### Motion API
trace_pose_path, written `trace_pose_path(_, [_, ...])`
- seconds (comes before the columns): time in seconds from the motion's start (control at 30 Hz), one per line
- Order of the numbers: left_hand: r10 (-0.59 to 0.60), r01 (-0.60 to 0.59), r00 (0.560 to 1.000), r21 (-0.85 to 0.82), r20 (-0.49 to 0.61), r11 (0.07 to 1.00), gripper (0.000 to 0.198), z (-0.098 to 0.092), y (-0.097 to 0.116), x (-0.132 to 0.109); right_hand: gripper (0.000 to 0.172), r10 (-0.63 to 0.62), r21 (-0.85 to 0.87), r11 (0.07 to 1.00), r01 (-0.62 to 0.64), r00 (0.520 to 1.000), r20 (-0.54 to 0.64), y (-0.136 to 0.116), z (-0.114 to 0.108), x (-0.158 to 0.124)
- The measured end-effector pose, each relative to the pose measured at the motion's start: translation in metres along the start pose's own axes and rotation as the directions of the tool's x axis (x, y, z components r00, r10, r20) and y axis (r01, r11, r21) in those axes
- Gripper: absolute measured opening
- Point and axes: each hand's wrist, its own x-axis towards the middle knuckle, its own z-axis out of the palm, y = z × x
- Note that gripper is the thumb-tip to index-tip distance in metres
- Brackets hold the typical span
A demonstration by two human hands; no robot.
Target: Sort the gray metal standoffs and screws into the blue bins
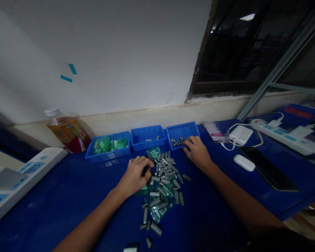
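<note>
A heap of silver metal pieces (169, 169), with green-tinted packets (159, 211) among them, lies on the blue table (55, 206) between the two hands. The left hand (135, 175) rests at the heap's left edge, thumb and fingers curled toward each other; whether they pinch anything cannot be told. The right hand (199, 154) reaches over the near right corner of the right bin (180, 129), fingers bent down by its small metal parts (176, 142); their grip is unclear.

The middle bin (148, 143) holds a couple of small pieces, the left bin (109, 158) more green packets. Beside it a white-capped bottle (68, 133) leans, its red and yellow label (80, 140) too blurred to read. The lit phone's (215, 131) screen is pixelated. The power strip (28, 171) at left carries blue panels around its sockets.
</note>
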Motion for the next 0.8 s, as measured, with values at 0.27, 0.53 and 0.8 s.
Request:
trace_pose_path(0.27, [-0.005,0.005,1.000,0.006,-0.004,1.000,0.020,0.000,0.000,0.000,0.028,-0.107,-0.080,0.988,0.130,0.964,0.242,-0.008,-0.015,0.024])
trace_pose_path(0.53, [-0.013,0.013,1.000,0.024,-0.007,1.000,0.020,-0.001,0.003,-0.001,0.023,-0.205,0.024,0.975,0.221,0.850,0.485,-0.005,-0.008,0.060])
trace_pose_path(0.8, [0.004,-0.003,1.000,0.028,-0.018,1.000,0.020,0.000,0.002,-0.002,0.019,-0.275,0.107,0.960,0.259,0.803,0.529,0.003,-0.007,0.070])
